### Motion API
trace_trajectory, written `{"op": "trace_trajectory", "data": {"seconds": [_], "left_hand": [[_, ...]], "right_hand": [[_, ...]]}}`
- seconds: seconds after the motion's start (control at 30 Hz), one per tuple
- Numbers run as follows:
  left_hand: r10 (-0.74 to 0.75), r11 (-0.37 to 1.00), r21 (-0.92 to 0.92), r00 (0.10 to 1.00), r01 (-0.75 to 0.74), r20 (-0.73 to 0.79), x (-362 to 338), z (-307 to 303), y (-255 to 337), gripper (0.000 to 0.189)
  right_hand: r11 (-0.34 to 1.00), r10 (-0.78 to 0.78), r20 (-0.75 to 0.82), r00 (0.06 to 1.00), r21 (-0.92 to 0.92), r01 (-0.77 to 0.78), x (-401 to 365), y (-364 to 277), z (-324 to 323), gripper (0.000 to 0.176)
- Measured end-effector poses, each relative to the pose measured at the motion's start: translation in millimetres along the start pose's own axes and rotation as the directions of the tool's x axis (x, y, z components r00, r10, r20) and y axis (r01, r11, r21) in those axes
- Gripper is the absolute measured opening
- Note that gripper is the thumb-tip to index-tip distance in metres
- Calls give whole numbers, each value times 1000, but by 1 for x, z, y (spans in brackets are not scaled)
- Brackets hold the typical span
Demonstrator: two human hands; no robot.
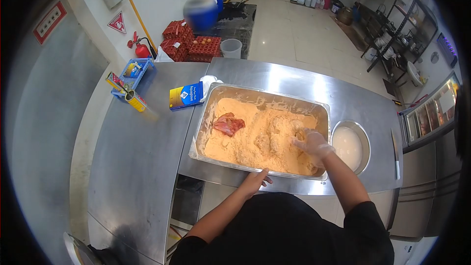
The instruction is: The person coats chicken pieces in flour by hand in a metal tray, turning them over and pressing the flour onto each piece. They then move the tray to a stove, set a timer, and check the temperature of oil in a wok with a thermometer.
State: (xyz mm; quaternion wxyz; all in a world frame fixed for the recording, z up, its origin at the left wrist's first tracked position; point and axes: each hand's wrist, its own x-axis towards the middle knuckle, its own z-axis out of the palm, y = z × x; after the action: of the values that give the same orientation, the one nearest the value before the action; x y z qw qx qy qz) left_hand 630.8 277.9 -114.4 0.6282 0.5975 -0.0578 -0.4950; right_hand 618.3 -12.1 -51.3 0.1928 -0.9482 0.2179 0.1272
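We see a steel tray of orange breading on the metal table. Our right hand, dusted with crumbs, presses into the breading at the tray's four o'clock. Our left hand lies flat on the rim at six. Raw meat sits at nine o'clock, a bowl of white liquid just beside the tray at three, and a blue box at ten.

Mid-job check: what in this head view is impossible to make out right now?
Head view only.
1. Right hand: fingertips sunk in the breading flour, so any piece under them is hidden.
2. Blue box: print too small to read.
3. Blue drum by the far wall: blurred.
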Motion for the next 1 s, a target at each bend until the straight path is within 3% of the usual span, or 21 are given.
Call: {"op": "trace_trajectory", "data": {"seconds": [0.1, 0.2, 0.3, 0.4, 0.7, 0.8, 0.87, 0.93, 0.97, 1.0], "left_hand": [[-8, 1000, 2, 1000, 8, 4, 4, -1, -3, 42], [15, 998, -55, 1000, -15, 3, 2, 2, -8, 40], [28, 998, -64, 999, -27, 17, 6, 2, -8, 40], [37, 997, -68, 999, -38, -11, 1, 5, -5, 42], [47, 999, -17, 999, -48, -22, 4, 5, -13, 41], [55, 998, -21, 998, -56, -32, 4, 6, -12, 42], [57, 998, -21, 998, -58, -21, 7, 3, -18, 43], [43, 999, 8, 999, -43, -8, 6, 1, -16, 44], [35, 999, 22, 999, -35, 2, 6, 0, -15, 45], [25, 999, 28, 1000, -25, 2, 4, 0, -13, 45]], "right_hand": [[976, 169, 379, 910, 65, -209, -2, -32, -5, 92], [999, -39, 389, 920, 50, 21, -6, -38, 14, 98], [996, -57, 588, 807, -23, 87, -6, -50, 6, 101], [994, -113, 616, 780, 62, 95, 3, -42, 19, 103], [998, 56, 807, 588, -61, -11, 20, -46, 10, 109], [1000, -17, 707, 707, 17, 7, 19, -33, 11, 104], [993, -95, 677, 729, 17, 114, 29, -17, 10, 99], [970, -206, 620, 757, 232, 74, 43, 20, 15, 94], [899, -266, 565, 781, 438, -11, 52, 49, 25, 91], [874, -255, 526, 811, 484, -40, 52, 53, 20, 89]]}}
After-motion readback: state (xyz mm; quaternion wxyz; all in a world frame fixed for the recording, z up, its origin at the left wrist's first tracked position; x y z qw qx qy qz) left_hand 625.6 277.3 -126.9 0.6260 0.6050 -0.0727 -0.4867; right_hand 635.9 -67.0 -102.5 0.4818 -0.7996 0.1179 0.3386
